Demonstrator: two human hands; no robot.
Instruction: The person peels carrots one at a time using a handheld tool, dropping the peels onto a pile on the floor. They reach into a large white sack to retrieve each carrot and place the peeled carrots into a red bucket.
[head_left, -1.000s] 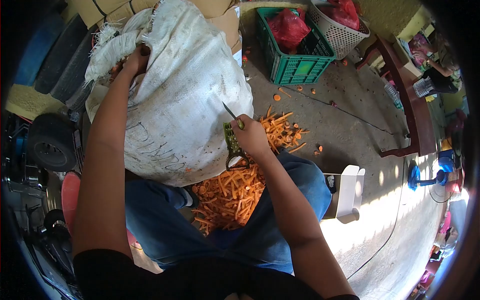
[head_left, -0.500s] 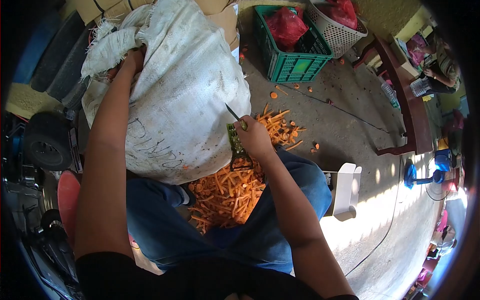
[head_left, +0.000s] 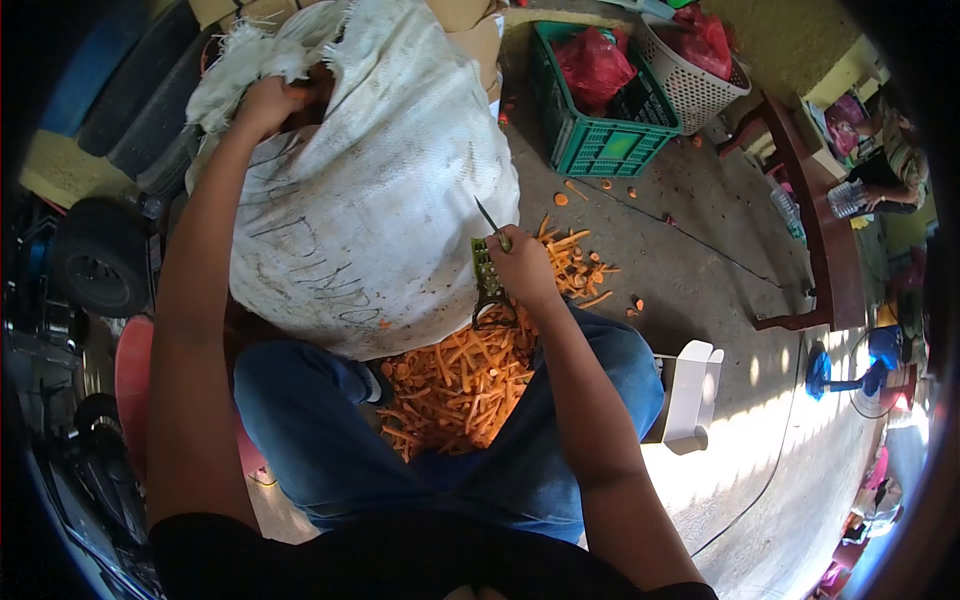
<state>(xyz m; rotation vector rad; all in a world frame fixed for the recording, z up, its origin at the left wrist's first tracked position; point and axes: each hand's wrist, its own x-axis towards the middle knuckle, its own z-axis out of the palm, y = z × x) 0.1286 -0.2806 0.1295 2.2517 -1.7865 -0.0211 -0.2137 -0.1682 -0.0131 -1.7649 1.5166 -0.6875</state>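
My right hand (head_left: 522,265) is closed around a small knife (head_left: 488,217), its dark blade pointing up and to the left. The same hand holds a green peeler (head_left: 487,270) with a patterned handle and a wide, dark U-shaped head hanging downward. Below it, a heap of orange carrot pieces (head_left: 460,385), sticks and round slices, lies between my legs. At the mouth of a large white woven sack (head_left: 400,180), my left hand (head_left: 268,105) has its fingers curled in the opening. Something orange shows by the fingertips; its shape is mostly hidden.
More carrot pieces (head_left: 578,262) lie on the concrete floor right of the sack. A green crate (head_left: 615,145) and a white basket (head_left: 705,92) hold red bags. An open white box (head_left: 692,395) stands by my right knee. Tyres (head_left: 100,255) are at left; another person (head_left: 895,165) sits at far right.
My left hand has shifted up at the sack's mouth and shows more fully. The view has moved slightly. My right hand still holds the knife and peeler.
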